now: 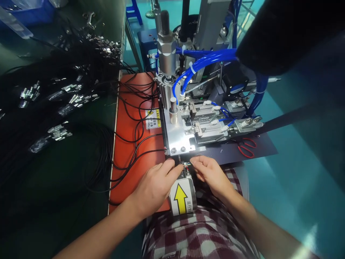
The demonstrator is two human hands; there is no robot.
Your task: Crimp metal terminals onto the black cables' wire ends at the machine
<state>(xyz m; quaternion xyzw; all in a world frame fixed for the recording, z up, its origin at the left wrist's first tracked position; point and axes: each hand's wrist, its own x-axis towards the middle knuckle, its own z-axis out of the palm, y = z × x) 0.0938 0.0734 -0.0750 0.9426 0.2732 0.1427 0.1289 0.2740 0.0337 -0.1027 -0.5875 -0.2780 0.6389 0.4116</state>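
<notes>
Two hands are meeting at the machine's front edge: left hand (155,185) and right hand (211,174) are pinching a small wired connector (186,166) between their fingers. Red scissors (246,146) are lying beyond the right fingers, well apart

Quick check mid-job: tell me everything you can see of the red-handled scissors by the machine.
The scissors have red loop handles and short metal blades. They lie flat and closed on the dark mat, just right of the machine's aluminium base plate, blades pointing toward the machine, handles away. Neither hand touches them; the right hand is nearer, down at the machine's front edge.
</notes>
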